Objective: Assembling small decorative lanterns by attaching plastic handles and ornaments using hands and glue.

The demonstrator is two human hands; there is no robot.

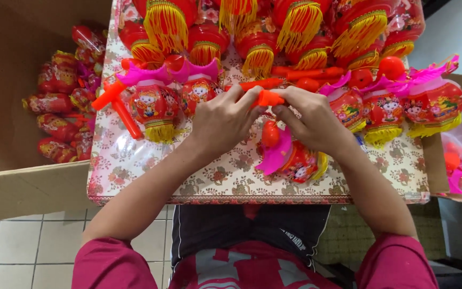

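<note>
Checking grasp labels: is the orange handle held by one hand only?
No. Both the left hand and the right hand pinch the orange handle above the floral-patterned board.

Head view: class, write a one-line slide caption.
Left hand and right hand grip an orange plastic stick above a red-and-pink toy lantern.

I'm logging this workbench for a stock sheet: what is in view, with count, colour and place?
orange handle stick: one, orange, pinched between both hands.
toy lantern: one, red with pink top, lying below the hands.
finished lanterns: several, red, pink and yellow, standing left and right.
tasselled lanterns: many, red and yellow, far edge.
floral board: one, cream, across the lap.
cardboard box: one, brown, left, holding wrapped lanterns.
left hand: one.
right hand: one.
</note>
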